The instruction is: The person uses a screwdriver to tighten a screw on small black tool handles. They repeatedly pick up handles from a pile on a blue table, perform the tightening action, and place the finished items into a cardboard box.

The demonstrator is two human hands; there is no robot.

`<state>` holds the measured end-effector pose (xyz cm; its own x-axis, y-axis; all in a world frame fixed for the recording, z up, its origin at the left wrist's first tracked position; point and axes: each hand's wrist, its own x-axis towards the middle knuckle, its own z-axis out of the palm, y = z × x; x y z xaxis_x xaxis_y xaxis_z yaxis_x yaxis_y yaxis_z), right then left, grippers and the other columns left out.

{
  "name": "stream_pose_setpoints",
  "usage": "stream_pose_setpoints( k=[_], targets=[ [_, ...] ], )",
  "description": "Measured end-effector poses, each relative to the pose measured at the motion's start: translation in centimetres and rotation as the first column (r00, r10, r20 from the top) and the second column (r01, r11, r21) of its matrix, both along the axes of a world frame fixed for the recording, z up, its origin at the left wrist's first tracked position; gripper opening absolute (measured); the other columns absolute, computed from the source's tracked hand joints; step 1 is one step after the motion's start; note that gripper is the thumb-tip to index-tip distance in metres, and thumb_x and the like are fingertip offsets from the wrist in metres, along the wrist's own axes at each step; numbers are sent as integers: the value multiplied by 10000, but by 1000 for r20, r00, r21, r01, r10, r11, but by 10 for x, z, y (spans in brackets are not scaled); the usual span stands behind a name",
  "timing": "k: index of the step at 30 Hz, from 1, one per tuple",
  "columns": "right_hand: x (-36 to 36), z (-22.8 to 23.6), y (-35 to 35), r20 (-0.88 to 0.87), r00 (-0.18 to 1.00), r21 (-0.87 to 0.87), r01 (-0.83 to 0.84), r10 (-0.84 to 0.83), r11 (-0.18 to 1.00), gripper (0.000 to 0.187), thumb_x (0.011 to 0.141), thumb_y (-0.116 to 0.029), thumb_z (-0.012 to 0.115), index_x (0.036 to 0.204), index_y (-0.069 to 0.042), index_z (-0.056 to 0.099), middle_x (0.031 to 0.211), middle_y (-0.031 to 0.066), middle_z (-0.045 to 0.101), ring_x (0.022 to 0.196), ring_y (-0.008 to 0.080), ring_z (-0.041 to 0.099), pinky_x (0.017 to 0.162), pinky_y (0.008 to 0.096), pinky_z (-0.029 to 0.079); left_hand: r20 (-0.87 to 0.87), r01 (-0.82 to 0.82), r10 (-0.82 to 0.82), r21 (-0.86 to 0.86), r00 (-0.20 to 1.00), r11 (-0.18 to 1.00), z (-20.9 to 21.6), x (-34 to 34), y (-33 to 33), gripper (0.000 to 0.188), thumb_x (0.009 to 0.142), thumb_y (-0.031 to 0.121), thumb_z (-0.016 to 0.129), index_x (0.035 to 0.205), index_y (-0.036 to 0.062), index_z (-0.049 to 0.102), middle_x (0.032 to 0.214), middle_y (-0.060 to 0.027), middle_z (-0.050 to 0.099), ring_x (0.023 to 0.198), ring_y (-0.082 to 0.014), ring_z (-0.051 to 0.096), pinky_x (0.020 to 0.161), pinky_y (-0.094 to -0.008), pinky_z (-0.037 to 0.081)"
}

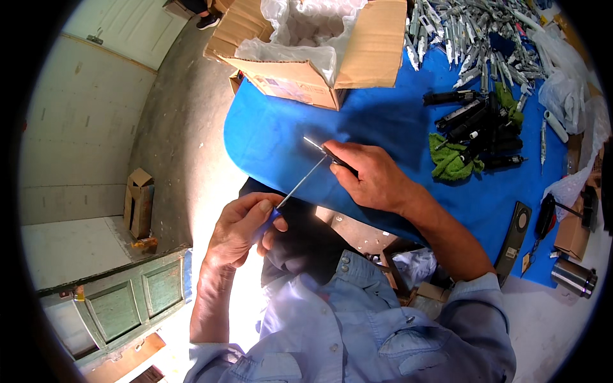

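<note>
Left hand (242, 230) pinches screwdriver (290, 191) by blue handle, right hand (370, 175) closed round small black part (335, 158) over blue table (268, 137) edge; part probably light, rigid, best gripped along its sides; thin shaft stiff, likely slippery.

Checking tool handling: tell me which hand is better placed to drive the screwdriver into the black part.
Left, probably. The left hand grips the screwdriver by its blue handle, tip at the small black part, which the right hand pins over the blue table.
</note>
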<state>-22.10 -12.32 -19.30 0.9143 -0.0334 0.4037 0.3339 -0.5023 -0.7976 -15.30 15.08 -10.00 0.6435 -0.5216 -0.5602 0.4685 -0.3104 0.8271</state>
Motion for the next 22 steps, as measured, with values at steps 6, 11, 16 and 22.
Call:
stream_pose_setpoints(
  k=[6, 11, 16, 22],
  targets=[
    [0, 0, 0, -1, 1000, 10, 4, -4, 1000, 365, 942, -89, 668, 1258, 90, 633, 1084, 294, 709, 965, 480, 684, 839, 520, 562, 258, 12, -33, 84, 965, 996, 4, -7, -7, 282, 930, 19, 719, 1177, -49, 601, 914, -84, 699, 710, -122, 668, 543, -243, 552],
    [1, 3, 1, -22, 1000, 31, 1, -1, 1000, 359, 941, -84, 665, 1255, 86, 633, 1088, 291, 710, 968, 483, 683, 839, 520, 562, 554, 54, -151, 187, 818, 981, -11, -17, 5, 239, 981, 17, 695, 1197, -64, 634, 903, -88, 713, 726, -116, 679, 637, -245, 568],
    [0, 2, 0, -4, 1000, 13, -4, 4, 1000, 360, 940, -85, 666, 1256, 84, 635, 1089, 292, 710, 968, 482, 683, 838, 520, 561, 85, -23, 21, 20, 996, 1000, 3, -1, -1, 253, 1038, 75, 645, 1243, -73, 656, 874, -104, 726, 710, -149, 710, 581, -254, 579],
    [0, 1, -1, -33, 999, 23, -8, 9, 1000, 375, 932, -94, 686, 1263, 78, 641, 1097, 288, 713, 986, 469, 690, 856, 522, 562, 268, 20, -44, 91, 963, 996, -7, -6, 1, 496, 938, 231, 810, 1301, -55, 629, 1012, -166, 737, 764, -186, 735, 523, -243, 584]
  ],
)
